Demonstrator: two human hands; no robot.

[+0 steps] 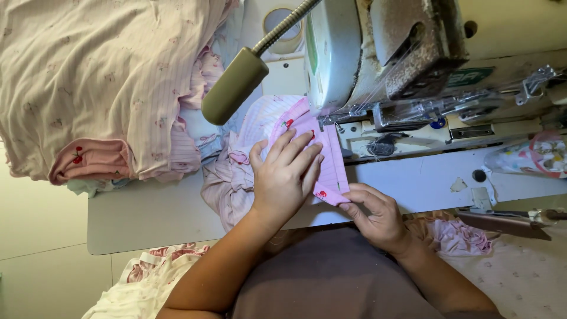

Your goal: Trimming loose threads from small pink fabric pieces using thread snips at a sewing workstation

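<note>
- The sewing machine (413, 65) fills the upper right of the frame, cream and worn, with its metal foot area just right of centre.
- Upper left, you've got a big heap of pale pink garments (100, 77) piled on the table, one darker pink cuff with a small cherry print hanging at its lower edge.
- The white table (147, 215) runs across the middle of the frame, its near edge meeting your lap in the lower centre.
- More pink and cream fabric (455, 236) lies bunched in your lap at lower right, and another bundle sits at lower left.
- The lamp (236, 85), an olive-green head on a flexible metal neck, angles down from top centre toward the work.
- Centre frame, the pink striped cloth piece (328, 159) with cherry print lies on the machine bed, its far end up at the foot and its near end at the table edge.
- Your left hand (286, 174) is flat on that cloth, fingers spread apart and pressing down.
- Your right hand (378, 215) is at the table edge just below, thumb and fingertips pinched on the cloth's near corner.
- Far right, a clear tape roll (546, 155) with a red core rests beside the machine.
</note>
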